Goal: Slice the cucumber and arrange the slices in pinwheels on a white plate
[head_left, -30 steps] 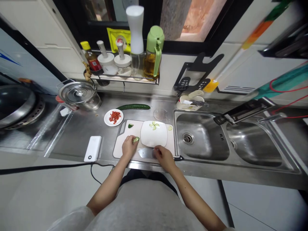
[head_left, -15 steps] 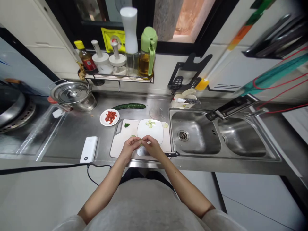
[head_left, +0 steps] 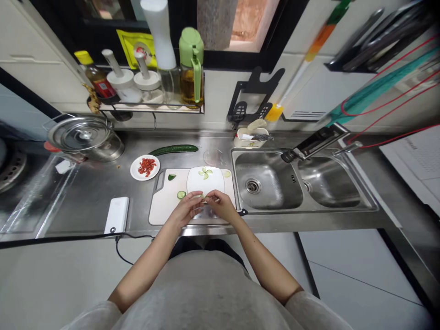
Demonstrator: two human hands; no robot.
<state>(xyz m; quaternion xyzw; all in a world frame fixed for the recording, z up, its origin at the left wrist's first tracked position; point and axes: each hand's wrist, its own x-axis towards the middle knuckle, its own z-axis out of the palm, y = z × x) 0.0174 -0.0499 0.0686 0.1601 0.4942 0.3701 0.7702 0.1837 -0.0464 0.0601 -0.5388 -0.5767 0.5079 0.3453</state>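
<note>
Over the front of the cutting board (head_left: 161, 207), my left hand (head_left: 187, 209) and my right hand (head_left: 221, 205) meet, fingertips pinched on a small pale green cucumber slice (head_left: 203, 198). Fingers cover most of that slice. Just behind them lies a white square plate (head_left: 194, 182), with several cucumber pieces (head_left: 205, 173) fanned out near its far side. Left of the plate, a round cucumber slice (head_left: 181, 195) and a dark green cucumber end (head_left: 172, 177) rest on the board. A knife (head_left: 243, 212) lies partly hidden under my right hand, its black handle showing.
A small plate of chopped red pieces (head_left: 145, 167) and a whole cucumber (head_left: 174, 149) sit behind the board. The double sink (head_left: 271, 183) adjoins it on the right. A white power bank (head_left: 117, 215), a lidded steel pot (head_left: 85, 137) and a condiment rack (head_left: 151, 108) stand leftward.
My view has shifted, so the counter appears farther left. My hands have opened slightly, with the left fingers more spread, and the round cucumber slice on the board shows more fully.
</note>
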